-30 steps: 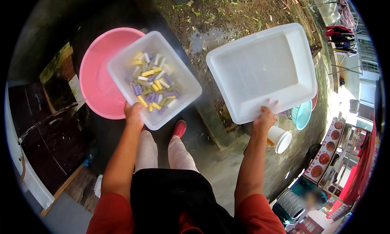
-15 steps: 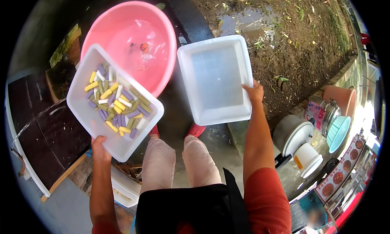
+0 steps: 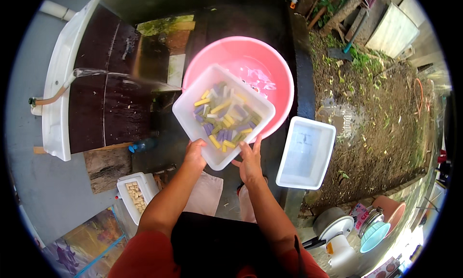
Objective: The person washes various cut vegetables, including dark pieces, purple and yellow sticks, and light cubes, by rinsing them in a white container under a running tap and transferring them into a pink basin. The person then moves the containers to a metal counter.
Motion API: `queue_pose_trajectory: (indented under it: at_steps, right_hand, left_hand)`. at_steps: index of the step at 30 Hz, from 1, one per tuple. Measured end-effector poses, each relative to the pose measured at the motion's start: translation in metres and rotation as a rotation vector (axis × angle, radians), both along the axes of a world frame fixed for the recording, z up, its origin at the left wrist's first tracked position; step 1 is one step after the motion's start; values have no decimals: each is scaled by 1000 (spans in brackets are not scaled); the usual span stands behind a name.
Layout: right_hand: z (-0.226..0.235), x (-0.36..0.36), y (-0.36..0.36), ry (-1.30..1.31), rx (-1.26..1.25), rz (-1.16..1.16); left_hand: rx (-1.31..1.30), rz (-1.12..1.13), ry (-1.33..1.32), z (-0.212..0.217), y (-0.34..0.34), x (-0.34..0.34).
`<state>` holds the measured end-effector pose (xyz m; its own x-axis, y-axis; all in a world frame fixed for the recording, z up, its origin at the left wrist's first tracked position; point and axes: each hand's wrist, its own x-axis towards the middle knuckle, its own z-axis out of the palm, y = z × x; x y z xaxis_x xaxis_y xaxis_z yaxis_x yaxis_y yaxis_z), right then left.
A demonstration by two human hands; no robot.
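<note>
A white plastic tray [image 3: 215, 152] is tilted over the near left of a large pink basin [image 3: 284, 99]. In the tray lie short yellow, purple, green and white sticks [image 3: 223, 133], which look like dough pieces; their kind is not certain. My left hand [image 3: 195, 155] grips the tray's near left edge. At the near right edge, my right hand [image 3: 251, 161] touches the rim with its fingers spread. A second white tray [image 3: 308, 155], without sticks, rests to the right of the basin. Water shows inside the basin, partly hidden by the first tray.
A hose [image 3: 58, 95] at the white sink [image 3: 57, 123] shoots a water stream toward the basin. A white box [image 3: 129, 198] of pale pieces stands lower left. Muddy soil [image 3: 371, 123] lies right, with a lidded pot [image 3: 333, 223] and turquoise basket [image 3: 374, 237] nearer me.
My right hand has let go of the second tray, now set down on the right, and moved left to the stick-filled tray. The view has shifted, showing more of the sink.
</note>
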<state>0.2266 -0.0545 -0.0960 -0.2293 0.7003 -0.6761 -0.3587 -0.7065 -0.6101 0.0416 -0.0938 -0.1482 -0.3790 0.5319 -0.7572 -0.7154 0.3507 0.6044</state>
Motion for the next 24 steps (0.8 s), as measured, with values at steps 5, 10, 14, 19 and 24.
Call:
queue_pose_trajectory:
  at_steps: [5, 10, 14, 19, 24]
  right_hand:
    - [23, -108, 43, -41, -36, 2]
    - [2, -188, 38, 85, 8, -4]
    - [24, -196, 37, 165, -22, -103]
    - [55, -184, 46, 63, 41, -55]
    - [77, -201, 42, 23, -35, -166]
  left_hand:
    - [101, 235, 56, 34, 33, -73]
    - [-78, -254, 247, 146, 35, -170]
    - [146, -516, 789, 239, -9, -262]
    - [-73, -168, 2234, 384, 2, -538]
    - [-391, -604, 2169, 389, -28, -733]
